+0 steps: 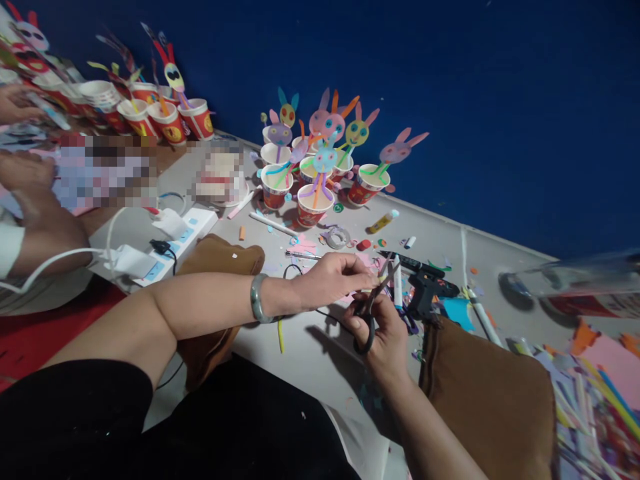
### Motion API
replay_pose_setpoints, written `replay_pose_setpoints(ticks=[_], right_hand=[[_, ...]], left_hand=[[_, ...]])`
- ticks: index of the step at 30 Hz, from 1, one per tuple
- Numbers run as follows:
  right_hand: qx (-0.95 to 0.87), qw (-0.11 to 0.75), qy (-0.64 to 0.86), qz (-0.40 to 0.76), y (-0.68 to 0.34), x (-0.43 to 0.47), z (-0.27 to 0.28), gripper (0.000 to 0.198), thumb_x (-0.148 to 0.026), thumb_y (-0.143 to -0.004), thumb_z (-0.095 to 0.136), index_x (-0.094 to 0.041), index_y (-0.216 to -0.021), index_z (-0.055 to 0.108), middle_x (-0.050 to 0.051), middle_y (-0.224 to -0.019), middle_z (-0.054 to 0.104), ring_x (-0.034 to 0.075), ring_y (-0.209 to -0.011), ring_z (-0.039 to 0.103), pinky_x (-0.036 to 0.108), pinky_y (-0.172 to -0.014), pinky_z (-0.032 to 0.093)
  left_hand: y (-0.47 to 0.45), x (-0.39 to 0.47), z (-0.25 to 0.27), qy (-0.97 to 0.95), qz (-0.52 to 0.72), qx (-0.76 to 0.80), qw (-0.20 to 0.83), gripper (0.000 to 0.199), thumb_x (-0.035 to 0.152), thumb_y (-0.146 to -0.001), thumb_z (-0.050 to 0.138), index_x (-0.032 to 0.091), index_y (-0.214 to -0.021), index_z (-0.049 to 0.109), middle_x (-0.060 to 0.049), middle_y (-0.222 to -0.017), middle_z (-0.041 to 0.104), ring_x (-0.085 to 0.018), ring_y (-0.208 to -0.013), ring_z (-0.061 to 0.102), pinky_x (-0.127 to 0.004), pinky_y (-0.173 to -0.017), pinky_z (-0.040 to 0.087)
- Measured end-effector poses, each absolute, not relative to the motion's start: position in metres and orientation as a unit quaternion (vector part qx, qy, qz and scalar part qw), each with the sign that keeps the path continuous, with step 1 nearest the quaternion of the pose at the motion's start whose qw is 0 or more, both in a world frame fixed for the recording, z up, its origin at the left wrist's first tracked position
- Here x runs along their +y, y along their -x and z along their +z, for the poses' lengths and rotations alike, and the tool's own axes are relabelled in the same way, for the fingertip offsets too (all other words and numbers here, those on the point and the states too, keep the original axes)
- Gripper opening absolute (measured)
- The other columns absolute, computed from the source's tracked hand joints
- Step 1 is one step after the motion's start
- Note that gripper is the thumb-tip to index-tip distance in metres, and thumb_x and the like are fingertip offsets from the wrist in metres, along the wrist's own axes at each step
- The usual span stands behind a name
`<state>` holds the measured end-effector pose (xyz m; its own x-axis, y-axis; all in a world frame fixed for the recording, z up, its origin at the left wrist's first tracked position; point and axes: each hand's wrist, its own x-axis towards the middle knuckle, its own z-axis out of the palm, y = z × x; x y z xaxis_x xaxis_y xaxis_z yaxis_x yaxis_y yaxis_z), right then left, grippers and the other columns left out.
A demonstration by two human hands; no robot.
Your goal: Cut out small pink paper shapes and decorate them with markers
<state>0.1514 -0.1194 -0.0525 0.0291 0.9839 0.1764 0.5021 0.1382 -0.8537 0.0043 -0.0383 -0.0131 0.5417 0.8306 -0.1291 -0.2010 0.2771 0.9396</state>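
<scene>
My left hand (333, 277), with a jade-coloured bangle (257, 298) at the wrist, pinches a small pale piece close to the scissor blades; what it is, I cannot make out. My right hand (387, 333) grips black-handled scissors (371, 320), fingers in the loops, blades pointing up and away beside the left fingertips. Just beyond the right hand lie a black glue gun (425, 290) and a white marker with a blue end (398, 283). Below my left wrist shows a yellow strip (281, 337).
Paper cups with rabbit figures (315, 203) stand by the blue wall. Tape (337, 237), a glue stick (383, 221) and paper scraps lie nearer. Brown cushions (490, 393) flank my arms. A power strip (185, 240) and another person's arm (45, 200) are left; a bottle (575, 280) lies right.
</scene>
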Motion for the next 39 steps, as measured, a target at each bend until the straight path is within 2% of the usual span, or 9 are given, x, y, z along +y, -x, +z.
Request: replay_pose_setpoints(ticks=[10,17,35,39], right_hand=[[-0.620,0.431,0.577,0.312,-0.1474,-0.1187,-0.0508,0.043,-0.062,-0.080,0.065,-0.021,-0.090,0.058,0.002,-0.072,0.066,0.018,-0.065,0.058,0.032,-0.061,0.044],[-0.607,0.440,0.573,0.330,-0.1476,-0.1195,-0.0510,0.046,-0.064,-0.080,0.064,-0.021,-0.092,0.057,0.003,-0.073,0.065,0.018,-0.065,0.059,0.032,-0.060,0.046],[-0.598,0.447,0.573,0.339,-0.1501,-0.1212,-0.0552,0.041,-0.062,-0.082,0.064,-0.023,-0.096,0.059,0.002,-0.078,0.065,0.017,-0.067,0.059,0.032,-0.062,0.046],[-0.596,0.446,0.578,0.335,-0.1536,-0.1219,-0.0574,0.043,-0.062,-0.081,0.064,-0.023,-0.097,0.060,0.001,-0.074,0.063,0.017,-0.064,0.058,0.031,-0.060,0.047]], left_hand=[[-0.0058,-0.0404,-0.0178,-0.477,0.349,0.322,0.739,0.029,0.038,-0.073,0.072,0.014,-0.070,0.056,0.003,-0.064,0.056,-0.008,-0.063,0.051,-0.025,-0.062,0.039],[-0.0053,-0.0406,-0.0202,-0.485,0.346,0.321,0.737,0.021,0.031,-0.078,0.067,0.014,-0.072,0.058,0.002,-0.065,0.057,-0.007,-0.061,0.052,-0.025,-0.060,0.039],[-0.0050,-0.0405,-0.0149,-0.467,0.342,0.315,0.752,0.018,0.027,-0.078,0.067,0.013,-0.072,0.057,0.002,-0.064,0.057,-0.007,-0.061,0.052,-0.025,-0.062,0.042],[-0.0045,-0.0395,-0.0141,-0.472,0.343,0.312,0.750,0.018,0.028,-0.078,0.068,0.013,-0.072,0.058,0.002,-0.065,0.058,-0.007,-0.063,0.053,-0.025,-0.063,0.042]])
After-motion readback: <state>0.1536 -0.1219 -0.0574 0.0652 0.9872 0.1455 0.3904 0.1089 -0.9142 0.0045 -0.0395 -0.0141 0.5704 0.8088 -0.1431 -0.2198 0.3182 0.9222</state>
